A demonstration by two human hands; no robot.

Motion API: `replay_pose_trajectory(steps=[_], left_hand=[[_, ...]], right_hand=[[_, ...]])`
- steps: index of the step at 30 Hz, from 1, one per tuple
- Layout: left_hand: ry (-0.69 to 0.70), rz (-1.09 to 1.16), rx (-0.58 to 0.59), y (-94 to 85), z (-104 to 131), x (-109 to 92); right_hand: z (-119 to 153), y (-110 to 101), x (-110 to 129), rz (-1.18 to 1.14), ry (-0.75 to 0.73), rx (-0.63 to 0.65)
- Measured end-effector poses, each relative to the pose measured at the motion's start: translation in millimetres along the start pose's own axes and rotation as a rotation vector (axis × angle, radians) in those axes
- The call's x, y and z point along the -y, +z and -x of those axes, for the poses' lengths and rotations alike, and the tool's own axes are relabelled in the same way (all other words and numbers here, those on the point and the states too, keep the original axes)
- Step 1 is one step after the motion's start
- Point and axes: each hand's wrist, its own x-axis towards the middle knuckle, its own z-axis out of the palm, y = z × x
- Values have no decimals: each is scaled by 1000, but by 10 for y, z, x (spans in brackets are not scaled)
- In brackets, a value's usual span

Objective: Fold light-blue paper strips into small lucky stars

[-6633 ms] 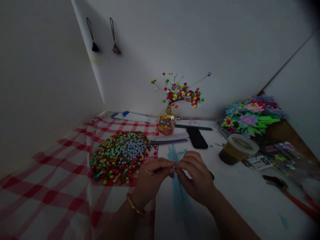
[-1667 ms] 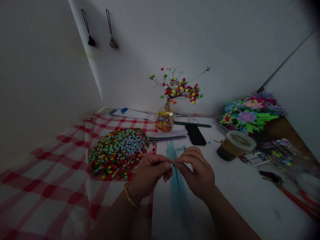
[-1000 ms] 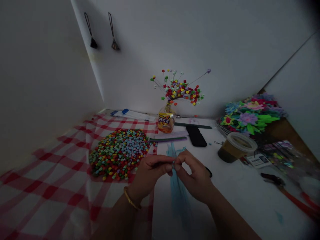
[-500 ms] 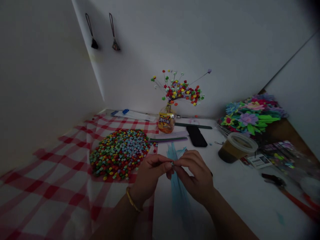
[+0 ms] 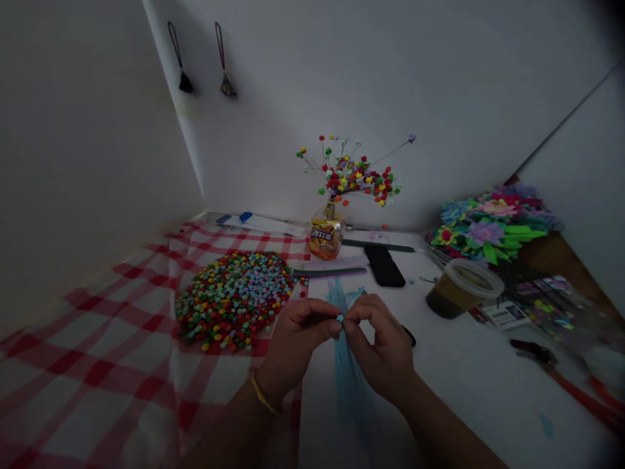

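Note:
My left hand (image 5: pixel 299 332), a gold bangle on its wrist, pinches a tiny light-blue paper star (image 5: pixel 340 318) between thumb and forefinger. My right hand (image 5: pixel 379 342) closes on the same star from the other side, its fingertips almost touching the left ones. Fingers cover most of the star, so its exact shape is hard to make out. Below both hands, light-blue paper strips (image 5: pixel 346 378) lie lengthwise on the white surface. To the left, a big heap of multicoloured paper stars (image 5: pixel 237 296) rests on the red-and-white checked cloth (image 5: pixel 97 371).
Behind stands a labelled bottle (image 5: pixel 326 238) holding star-tipped stems (image 5: pixel 359 176). A black phone (image 5: pixel 384 266) lies right of it. Further right are a lidded plastic tub (image 5: pixel 463 286), fluffy craft flowers (image 5: pixel 488 225) and orange-handled pliers (image 5: pixel 541 355). Purple and green strips (image 5: pixel 332 268) lie ahead.
My right fingers have shifted slightly and curled more around the small blue star. Both hands stay in nearly the same place above the strips.

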Motion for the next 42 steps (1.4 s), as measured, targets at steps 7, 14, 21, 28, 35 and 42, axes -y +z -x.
replay_pose_trajectory(steps=[7,14,21,28,35,42], left_hand=[[-32,62,72,-23,5,-3],[-28,45,137,-34,8,-19],[-36,17,93,-25,9,22],[-85,131,21,30,-12,24],[-102,129,77,-4,-8,-26],[-140,83,109,-48,1,-17]], right_hand=[[-44,-87,-17,-11,-156,-25],[-71,-145,-60,72,-204,68],[-47,-98,-40,148,-241,42],[-24,-32,-48,210,-225,-38],[-66,-122,-39,134,-283,9],[-61,-152,-64,143,-297,141]])
